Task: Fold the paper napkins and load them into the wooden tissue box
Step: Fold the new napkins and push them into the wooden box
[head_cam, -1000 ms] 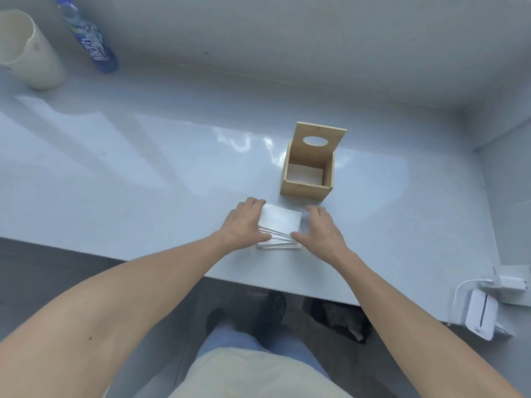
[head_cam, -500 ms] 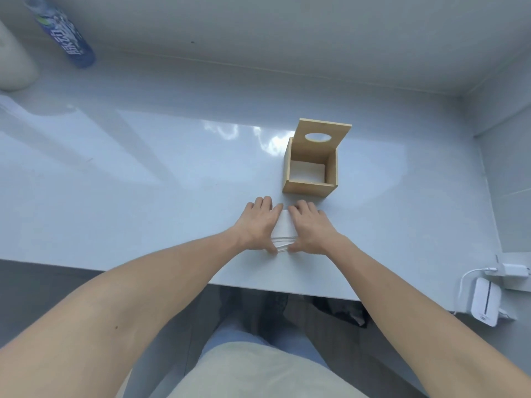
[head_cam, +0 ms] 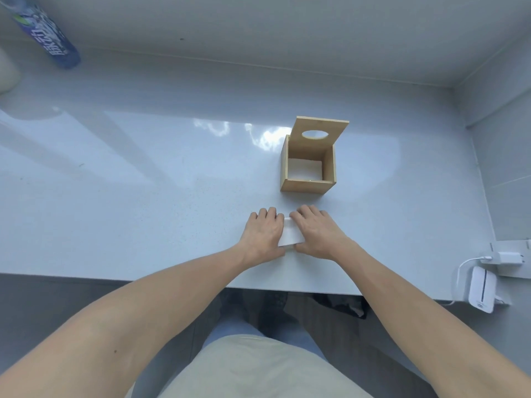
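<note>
Both hands, my left hand (head_cam: 263, 235) and right hand (head_cam: 314, 235), press their fingers flat, closed in around the folded napkins (head_cam: 290, 236) on the counter (head_cam: 143, 211). Folding looks nearly done; loading remains, though the open wooden tissue box (head_cam: 308, 162) just beyond seems to hold some white already.

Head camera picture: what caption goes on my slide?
Both hands press folded napkins before an open wooden tissue box.

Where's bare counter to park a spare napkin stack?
Bare: the broad stretch left of the wooden box, up to the bottle, and the strip right of it. Crowded: between box and hands, and the charger corner.
</note>
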